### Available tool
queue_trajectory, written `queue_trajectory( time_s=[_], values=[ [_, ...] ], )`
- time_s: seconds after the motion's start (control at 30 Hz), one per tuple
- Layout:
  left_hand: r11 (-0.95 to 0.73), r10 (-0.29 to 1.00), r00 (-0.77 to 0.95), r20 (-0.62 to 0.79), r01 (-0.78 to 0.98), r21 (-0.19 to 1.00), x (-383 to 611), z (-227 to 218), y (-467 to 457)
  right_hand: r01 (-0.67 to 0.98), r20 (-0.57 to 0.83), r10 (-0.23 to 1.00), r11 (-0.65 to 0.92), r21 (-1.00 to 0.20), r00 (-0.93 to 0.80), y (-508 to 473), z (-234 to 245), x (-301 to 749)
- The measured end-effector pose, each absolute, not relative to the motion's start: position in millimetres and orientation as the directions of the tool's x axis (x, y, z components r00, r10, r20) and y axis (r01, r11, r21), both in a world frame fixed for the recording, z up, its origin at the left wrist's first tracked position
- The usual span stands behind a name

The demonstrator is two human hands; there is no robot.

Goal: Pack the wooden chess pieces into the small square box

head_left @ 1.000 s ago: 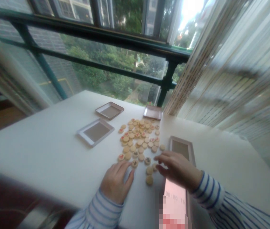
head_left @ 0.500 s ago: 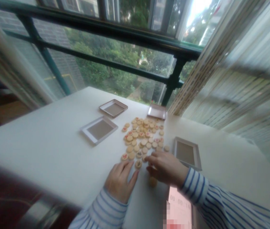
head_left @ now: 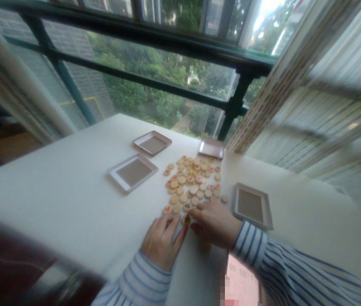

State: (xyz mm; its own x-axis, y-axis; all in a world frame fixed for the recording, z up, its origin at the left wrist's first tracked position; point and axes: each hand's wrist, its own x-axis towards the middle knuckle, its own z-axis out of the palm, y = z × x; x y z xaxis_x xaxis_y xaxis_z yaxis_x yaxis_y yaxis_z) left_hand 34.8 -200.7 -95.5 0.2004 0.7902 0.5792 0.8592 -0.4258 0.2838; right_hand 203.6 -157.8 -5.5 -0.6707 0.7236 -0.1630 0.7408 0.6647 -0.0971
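Note:
A loose spread of round wooden Chinese chess pieces [head_left: 182, 180] lies on the white table [head_left: 65, 187]; some show red or black characters, others are blank side up. At the near end of the spread, my left hand [head_left: 161, 242] has its thumb and index finger at the edges of one piece with a black character [head_left: 186, 219]. That piece looks slightly tilted. My right hand [head_left: 215, 223] reaches in from the right, fingers bent and apart, its index fingertip close beside the same piece. Another wooden piece [head_left: 206, 245] lies partly hidden beneath my right hand.
Shallow trays stand around the pieces: one at left [head_left: 116, 180], one behind it [head_left: 138, 144], one at the back [head_left: 211, 156] and one at right [head_left: 236, 204]. A phone [head_left: 242, 276] with a lit screen lies near my right sleeve. A window railing [head_left: 135, 36] borders the far side.
My right hand has moved left, closer to my left hand. The left thumb and index finger have come in against the black-character piece, which now looks tilted.

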Motion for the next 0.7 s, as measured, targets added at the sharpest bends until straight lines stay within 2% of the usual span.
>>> queue_trajectory(
  time_s=[0.53, 0.7],
  values=[
    [-0.388, 0.836, 0.209, 0.508, 0.879, 0.277, 36.6, -90.5, -197.5, 0.729, -0.173, 0.710, 0.677, -0.100, -0.683, -153.0, -12.3, 200.9],
    [-0.390, 0.849, 0.207, 0.487, 0.867, 0.311, 36.6, -91.2, -197.5, 0.724, -0.172, 0.705, 0.683, -0.098, -0.688, -151.6, -14.3, 201.7]
  ],
)
